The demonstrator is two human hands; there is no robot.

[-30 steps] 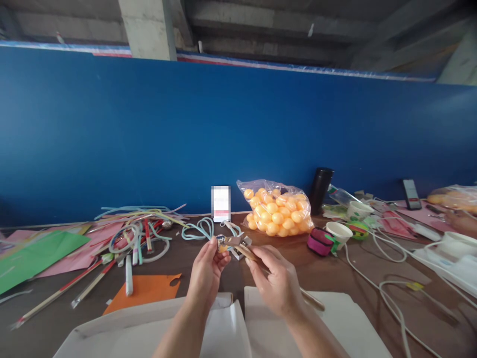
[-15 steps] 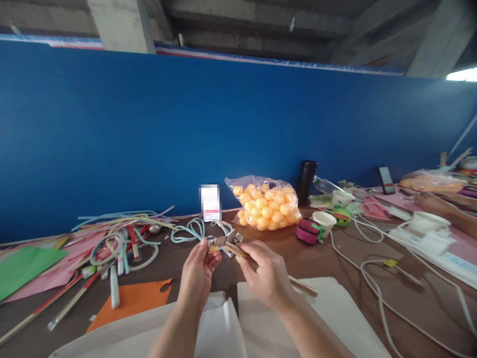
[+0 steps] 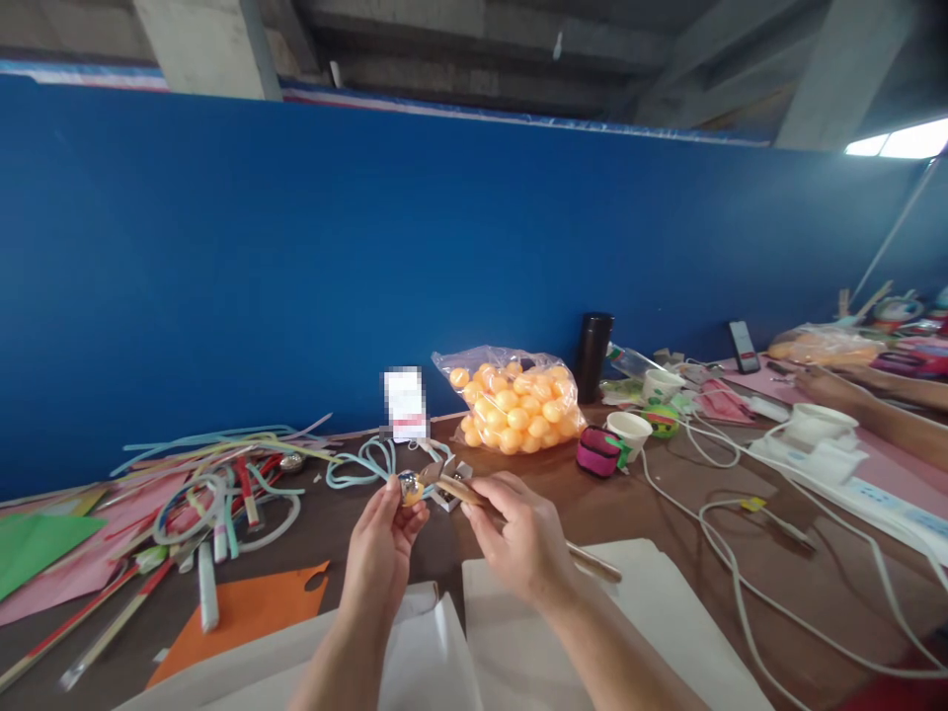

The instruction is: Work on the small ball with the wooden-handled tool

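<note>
My left hand [image 3: 386, 543] is closed around a small shiny metal ball [image 3: 410, 487] with a yellow-orange patch on its lower part, pinched at the fingertips. My right hand [image 3: 514, 533] grips a long wooden-handled tool [image 3: 594, 561], whose rear end sticks out past the palm to the right. Its brownish front end lies close to the ball; I cannot tell whether they touch. Behind the fingertips sits a small open box [image 3: 460, 472], partly hidden. Beneath my forearms lie a white sheet [image 3: 434, 647] and a beige paper piece [image 3: 637, 592].
A clear bag of orange balls [image 3: 511, 410] and a black bottle [image 3: 594, 357] stand at the back. Tubes and sticks [image 3: 214, 494] clutter the left. To the right are a purple pouch [image 3: 596, 452], paper cups [image 3: 629, 434], white cables [image 3: 730, 583] and another person's arm [image 3: 844, 395].
The whole scene has shifted slightly left as the head turned. Both hands stay close together, still holding the metal ball and the wooden-handled tool; the ball shows more clearly now.
</note>
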